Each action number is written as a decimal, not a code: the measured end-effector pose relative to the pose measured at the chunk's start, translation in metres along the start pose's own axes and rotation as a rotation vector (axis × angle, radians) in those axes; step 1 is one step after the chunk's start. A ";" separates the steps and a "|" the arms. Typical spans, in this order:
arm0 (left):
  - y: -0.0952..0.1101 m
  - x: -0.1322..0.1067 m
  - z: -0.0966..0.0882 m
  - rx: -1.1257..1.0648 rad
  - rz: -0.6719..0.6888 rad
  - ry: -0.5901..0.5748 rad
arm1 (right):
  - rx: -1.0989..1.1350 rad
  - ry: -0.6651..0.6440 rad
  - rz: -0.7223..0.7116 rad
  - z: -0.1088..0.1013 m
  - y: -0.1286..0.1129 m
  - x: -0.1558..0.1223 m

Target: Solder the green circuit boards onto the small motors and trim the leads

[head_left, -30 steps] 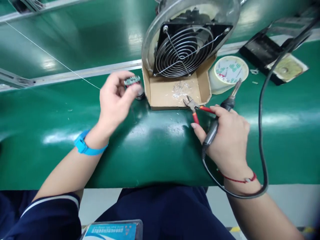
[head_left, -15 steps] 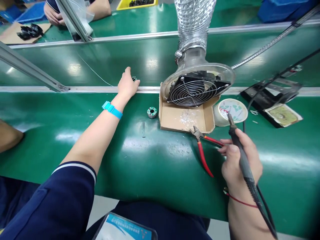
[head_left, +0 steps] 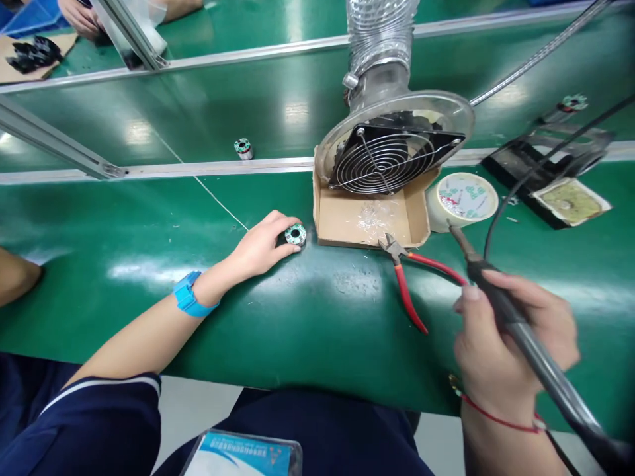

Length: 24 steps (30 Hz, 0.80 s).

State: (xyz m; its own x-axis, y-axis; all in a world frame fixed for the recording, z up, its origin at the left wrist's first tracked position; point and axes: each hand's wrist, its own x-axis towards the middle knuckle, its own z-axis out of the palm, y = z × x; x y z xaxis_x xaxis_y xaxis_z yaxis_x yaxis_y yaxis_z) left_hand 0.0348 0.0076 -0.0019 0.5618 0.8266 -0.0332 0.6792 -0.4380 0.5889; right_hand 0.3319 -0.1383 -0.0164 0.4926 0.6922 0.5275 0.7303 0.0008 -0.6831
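Component [head_left: 296, 235]: sat between left thumb and index finger, round green top upward, short axis roughly vertical, just left of the cardboard tray [head_left: 342, 231].
Left hand [head_left: 260, 248]: nearer one, fingers pinched around the component's sides.
Right hand [head_left: 489, 357]: well apart, closed around the soldering iron [head_left: 516, 324], whose tip angled toward the tub [head_left: 439, 215]; contact was unclear.
Hidden or cut off: component's underside, so bench contact was uncertain; iron's rear end blurred out of frame.

Open bench [head_left: 297, 330] on near side of your left fingers [head_left: 285, 251]; cardboard box [head_left: 335, 221] blocks just right. Pliers [head_left: 430, 262] obstruct left of your right fingers [head_left: 526, 289], tape roll [head_left: 466, 195] beyond.
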 end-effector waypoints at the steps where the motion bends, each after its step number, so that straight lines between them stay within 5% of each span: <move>1: 0.003 -0.007 0.003 -0.035 0.006 0.006 | 0.075 0.035 -0.016 -0.003 -0.009 -0.004; 5: 0.027 -0.033 0.016 -0.320 -0.027 -0.034 | 0.387 -0.189 0.012 -0.008 -0.040 -0.015; 11: 0.074 -0.043 0.032 -0.636 -0.047 -0.244 | 0.343 -0.549 0.020 -0.005 -0.064 0.002; 19: 0.091 -0.036 0.031 -0.601 0.096 -0.268 | 0.419 -0.828 0.084 0.004 -0.065 0.022; 24: 0.091 -0.036 0.030 -0.535 0.144 -0.280 | 0.507 -0.882 0.071 0.006 -0.064 0.024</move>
State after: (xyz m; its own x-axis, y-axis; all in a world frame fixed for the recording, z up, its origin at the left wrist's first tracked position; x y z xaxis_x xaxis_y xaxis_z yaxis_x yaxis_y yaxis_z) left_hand 0.0899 -0.0726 0.0287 0.7822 0.6162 -0.0915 0.2973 -0.2403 0.9241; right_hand 0.2940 -0.1172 0.0373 -0.1469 0.9875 0.0572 0.3258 0.1029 -0.9398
